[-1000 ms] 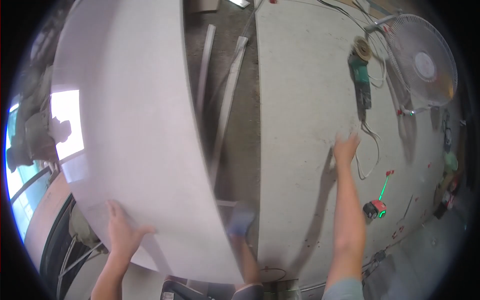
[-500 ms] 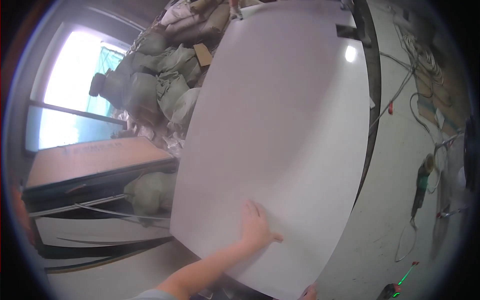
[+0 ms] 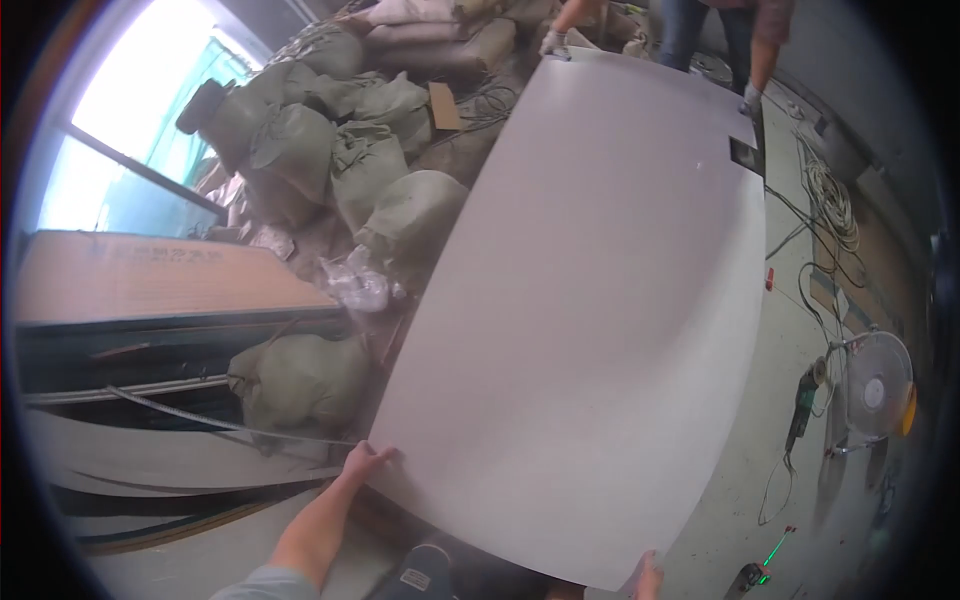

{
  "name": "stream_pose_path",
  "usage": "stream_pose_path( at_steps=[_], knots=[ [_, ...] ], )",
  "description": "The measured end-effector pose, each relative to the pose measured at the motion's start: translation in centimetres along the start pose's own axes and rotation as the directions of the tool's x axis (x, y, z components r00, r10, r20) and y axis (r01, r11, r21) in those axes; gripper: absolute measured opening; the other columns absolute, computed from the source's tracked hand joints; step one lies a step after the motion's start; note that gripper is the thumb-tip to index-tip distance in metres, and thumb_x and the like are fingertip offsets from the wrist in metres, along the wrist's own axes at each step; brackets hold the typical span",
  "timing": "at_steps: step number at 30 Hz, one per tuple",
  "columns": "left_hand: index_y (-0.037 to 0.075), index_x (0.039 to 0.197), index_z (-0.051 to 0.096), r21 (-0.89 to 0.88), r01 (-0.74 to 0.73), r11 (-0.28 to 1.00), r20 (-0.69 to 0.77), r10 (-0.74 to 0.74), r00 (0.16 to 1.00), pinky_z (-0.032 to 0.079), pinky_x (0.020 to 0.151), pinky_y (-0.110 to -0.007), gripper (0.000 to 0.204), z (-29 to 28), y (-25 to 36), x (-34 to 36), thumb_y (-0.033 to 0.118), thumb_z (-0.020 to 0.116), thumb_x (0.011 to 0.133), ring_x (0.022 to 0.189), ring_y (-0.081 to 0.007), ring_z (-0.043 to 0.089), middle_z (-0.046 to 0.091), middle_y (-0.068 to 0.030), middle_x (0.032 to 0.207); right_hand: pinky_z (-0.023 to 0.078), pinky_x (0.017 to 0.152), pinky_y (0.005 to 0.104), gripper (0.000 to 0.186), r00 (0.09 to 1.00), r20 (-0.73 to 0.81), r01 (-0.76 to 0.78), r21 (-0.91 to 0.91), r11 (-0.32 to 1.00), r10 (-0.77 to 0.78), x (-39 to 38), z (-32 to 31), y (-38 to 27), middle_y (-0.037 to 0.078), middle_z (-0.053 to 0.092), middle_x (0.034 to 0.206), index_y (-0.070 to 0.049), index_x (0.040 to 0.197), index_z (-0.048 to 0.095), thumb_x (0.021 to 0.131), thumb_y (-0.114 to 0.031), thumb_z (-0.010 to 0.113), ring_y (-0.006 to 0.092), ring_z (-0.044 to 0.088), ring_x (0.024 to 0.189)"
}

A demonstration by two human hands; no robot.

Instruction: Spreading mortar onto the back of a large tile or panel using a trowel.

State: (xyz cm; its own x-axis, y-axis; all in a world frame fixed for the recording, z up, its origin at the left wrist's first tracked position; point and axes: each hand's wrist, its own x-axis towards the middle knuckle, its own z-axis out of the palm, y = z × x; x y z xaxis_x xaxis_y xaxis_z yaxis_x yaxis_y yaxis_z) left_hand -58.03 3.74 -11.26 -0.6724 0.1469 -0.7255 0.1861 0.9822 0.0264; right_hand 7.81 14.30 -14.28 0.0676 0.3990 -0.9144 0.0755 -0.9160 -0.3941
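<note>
A large, pale, smooth panel (image 3: 580, 300) stretches from me toward the back of the room, with a rectangular cutout near its far right corner. My left hand (image 3: 368, 460) grips the near left corner, thumb on top and fingers hidden at the edge. At the near right corner, my right hand (image 3: 648, 577) is closed on the edge, mostly cut off by the picture's rim. Opposite me a co-worker in white gloves holds the far end, with one gloved hand (image 3: 553, 44) at its left corner and another glove (image 3: 750, 98) at its right.
Stuffed sacks (image 3: 330, 140) are heaped at the far left. A cardboard-topped stack (image 3: 160, 275) stands left, beside another sack (image 3: 300, 385). Along the right lie an angle grinder (image 3: 803, 405), a round fan-like object (image 3: 880, 385), coiled cable (image 3: 830, 205) and a tool showing green light (image 3: 752, 577).
My left hand has gone from lying flat on the panel to gripping its near left corner. The view has shifted, bringing more of the co-worker into sight at the far end.
</note>
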Motion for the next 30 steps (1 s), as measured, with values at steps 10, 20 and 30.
stream_pose_path(
  at_steps=[10,20,30],
  knots=[
    [-0.014,0.124,0.053,-0.158,-0.088,0.983,0.006,0.090,0.996,0.050,0.098,-0.040,0.097,0.2,-4.9,2.4,0.062,0.081,0.070,0.116,-0.0333,0.063,0.064,-0.0268,0.122,0.032,0.117,0.0453,0.077,0.992,0.043,0.118,-0.068,0.991,-0.115,-3.8,2.1,-1.7,0.022,0.049,0.148,-0.001,0.146,0.047,0.097,-0.061,0.050,0.0351,0.041,0.141],
    [-0.013,0.123,0.050,-0.180,-0.073,0.981,0.085,0.089,0.992,0.053,0.092,-0.038,0.100,5.2,-3.8,-8.5,0.064,0.083,0.068,0.112,-0.0316,0.065,0.065,-0.0251,0.119,0.032,0.116,0.0456,0.077,0.964,-0.100,0.203,-0.327,0.923,-0.247,-12.8,-6.5,-5.8,0.023,0.048,0.148,0.000,0.145,0.048,0.097,-0.060,0.051,0.0363,0.042,0.140],
    [-0.014,0.122,0.051,-0.266,-0.073,0.961,0.204,0.130,0.970,0.050,0.096,-0.039,0.104,13.7,0.7,-19.7,0.067,0.082,0.065,0.115,-0.0349,0.064,0.064,-0.0272,0.122,0.033,0.115,0.0460,0.077,0.900,-0.250,0.125,-0.638,0.760,-0.358,-20.8,-9.9,-12.4,0.025,0.048,0.147,0.002,0.144,0.048,0.097,-0.059,0.052,0.0375,0.042,0.139]
  ],
)
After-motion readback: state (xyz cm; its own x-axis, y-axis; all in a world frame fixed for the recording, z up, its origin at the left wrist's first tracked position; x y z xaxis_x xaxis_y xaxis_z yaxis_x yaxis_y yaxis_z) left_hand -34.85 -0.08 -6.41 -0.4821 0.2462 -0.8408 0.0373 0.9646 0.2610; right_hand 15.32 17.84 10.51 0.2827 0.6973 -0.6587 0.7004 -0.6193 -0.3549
